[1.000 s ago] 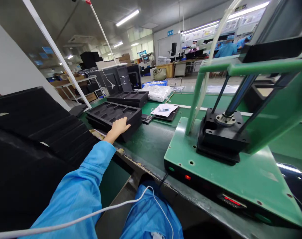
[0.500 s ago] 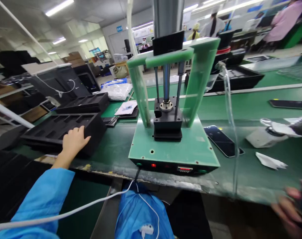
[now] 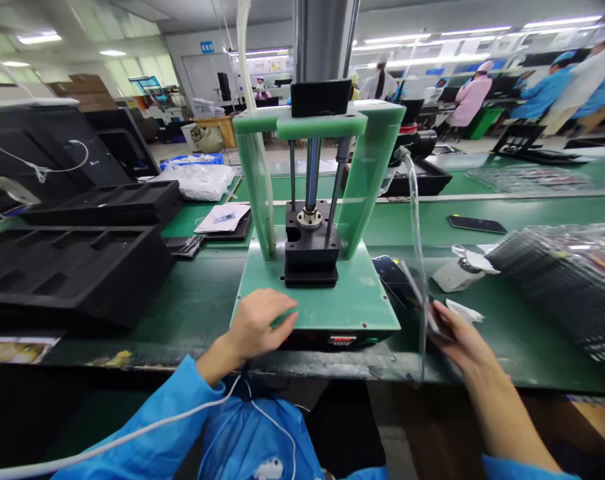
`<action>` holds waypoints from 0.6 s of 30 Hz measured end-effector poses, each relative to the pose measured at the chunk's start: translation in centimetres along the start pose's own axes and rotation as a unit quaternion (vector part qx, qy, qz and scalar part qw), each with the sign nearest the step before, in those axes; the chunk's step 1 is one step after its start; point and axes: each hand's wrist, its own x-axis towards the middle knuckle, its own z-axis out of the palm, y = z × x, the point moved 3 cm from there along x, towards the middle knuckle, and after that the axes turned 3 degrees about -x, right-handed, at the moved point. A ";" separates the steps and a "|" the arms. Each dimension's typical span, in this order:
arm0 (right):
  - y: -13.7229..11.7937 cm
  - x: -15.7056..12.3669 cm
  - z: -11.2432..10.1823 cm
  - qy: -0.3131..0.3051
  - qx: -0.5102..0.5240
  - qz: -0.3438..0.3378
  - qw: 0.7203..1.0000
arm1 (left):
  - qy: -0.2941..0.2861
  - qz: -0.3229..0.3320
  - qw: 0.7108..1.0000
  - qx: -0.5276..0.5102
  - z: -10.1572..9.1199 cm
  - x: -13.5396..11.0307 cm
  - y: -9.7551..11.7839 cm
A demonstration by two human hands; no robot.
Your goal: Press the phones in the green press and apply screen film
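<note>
My left hand (image 3: 262, 320) hovers at the front left of a green press fixture (image 3: 312, 308), thumb apart from the bent fingers, nothing seen between them. The fixture's black press block (image 3: 311, 250) sits low over its base, under a metal rod. On the right, my right hand (image 3: 465, 343) grips a thin, flat phone (image 3: 435, 327), blurred and partly behind a clear hose (image 3: 416, 227). Another dark phone (image 3: 390, 275) lies on the bench beside the fixture, partly overlapped by the held one.
Black foam trays (image 3: 77, 267) stand at left. A white bottle (image 3: 455, 275), crumpled tissue (image 3: 465, 311) and a stack of clear trays (image 3: 557, 287) are at right. Farther back lies another phone (image 3: 476, 224). A white cable (image 3: 147, 430) crosses my lap.
My left hand has left the foam tray and moved right to the fixture's front. My right hand has come in from the lower right, with the phone now visible. The view has turned right.
</note>
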 end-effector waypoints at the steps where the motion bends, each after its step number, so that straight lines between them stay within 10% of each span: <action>1: 0.0 0.8 0.6 -0.005 -0.005 0.007 1.000 | -0.012 0.000 1.000 -0.014 0.7 0.2 0.2; 9: 1.0 5.5 4.8 -0.058 -0.037 0.014 0.998 | -0.087 -0.014 0.996 -0.006 1.7 -0.1 -0.2; 18: -0.7 8.4 3.3 -0.019 -0.185 -0.090 0.979 | -0.092 -0.016 0.996 0.014 2.1 -0.3 -0.2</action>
